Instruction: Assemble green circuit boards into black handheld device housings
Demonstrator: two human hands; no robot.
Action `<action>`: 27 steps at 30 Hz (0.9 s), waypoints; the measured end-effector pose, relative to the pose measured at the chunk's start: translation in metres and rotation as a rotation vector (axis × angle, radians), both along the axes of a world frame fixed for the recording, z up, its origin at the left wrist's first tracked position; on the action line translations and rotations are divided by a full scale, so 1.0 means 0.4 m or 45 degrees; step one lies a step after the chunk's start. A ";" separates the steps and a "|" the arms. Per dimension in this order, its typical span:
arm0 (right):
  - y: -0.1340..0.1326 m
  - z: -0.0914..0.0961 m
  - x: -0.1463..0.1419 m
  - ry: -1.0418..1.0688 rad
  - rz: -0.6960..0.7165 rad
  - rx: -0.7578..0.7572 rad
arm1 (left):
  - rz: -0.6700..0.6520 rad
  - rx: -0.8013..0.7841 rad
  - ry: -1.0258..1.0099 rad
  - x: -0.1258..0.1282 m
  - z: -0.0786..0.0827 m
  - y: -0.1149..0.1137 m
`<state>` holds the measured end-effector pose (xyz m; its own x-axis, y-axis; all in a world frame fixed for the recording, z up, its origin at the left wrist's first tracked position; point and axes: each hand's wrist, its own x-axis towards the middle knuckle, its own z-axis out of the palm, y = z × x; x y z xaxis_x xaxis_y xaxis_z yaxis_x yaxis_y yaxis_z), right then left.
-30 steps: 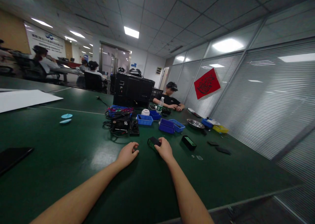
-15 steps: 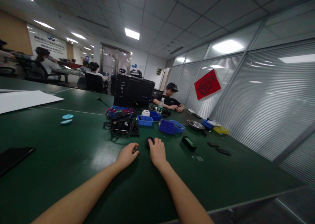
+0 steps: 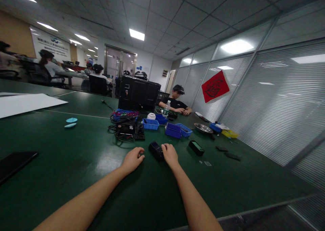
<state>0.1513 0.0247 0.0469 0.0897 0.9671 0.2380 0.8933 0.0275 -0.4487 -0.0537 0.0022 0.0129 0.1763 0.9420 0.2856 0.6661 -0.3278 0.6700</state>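
A black handheld device (image 3: 156,151) with a small screen and keys lies on the green table between my hands. My right hand (image 3: 170,155) rests at its right edge, fingers loosely bent and thumb side against or very near the device; it does not wrap around it. Left of the device, my left hand (image 3: 133,160) lies on the table with fingers curved and a gap to the thumb, holding nothing. To the right of my right hand stands a black box-shaped device (image 3: 196,147) with a greenish top. A small ring (image 3: 200,162) and a clear flat piece (image 3: 208,163) lie near it.
Beyond my hands sit tangled cables with a black power box (image 3: 124,131), blue bins (image 3: 150,124), a baseball (image 3: 151,116), a bottle (image 3: 166,109) and a monitor (image 3: 139,92). A metal pan (image 3: 203,128) is farther right. A person (image 3: 177,104) sits across the table.
My right hand has slid right off the top of the handheld device, baring its screen and keys. My left hand has stayed in place. The view has shifted slightly.
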 end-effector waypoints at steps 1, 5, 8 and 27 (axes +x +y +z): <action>0.008 -0.007 0.005 0.047 0.025 -0.051 | -0.006 0.008 -0.005 0.000 -0.002 0.001; 0.017 -0.044 -0.015 0.371 0.232 -0.203 | -0.001 0.009 -0.093 -0.001 -0.010 0.005; 0.006 -0.066 -0.046 0.801 0.426 -0.423 | 0.033 0.039 -0.184 -0.001 -0.009 0.006; 0.033 -0.096 -0.024 1.041 0.633 -0.421 | -0.067 0.115 0.064 0.013 0.019 -0.048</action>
<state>0.1418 0.0380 0.0086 -0.3257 0.9455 -0.0026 0.2295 0.0764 -0.9703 -0.0487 -0.0172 0.0203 0.2408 0.9020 0.3583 0.6786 -0.4204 0.6023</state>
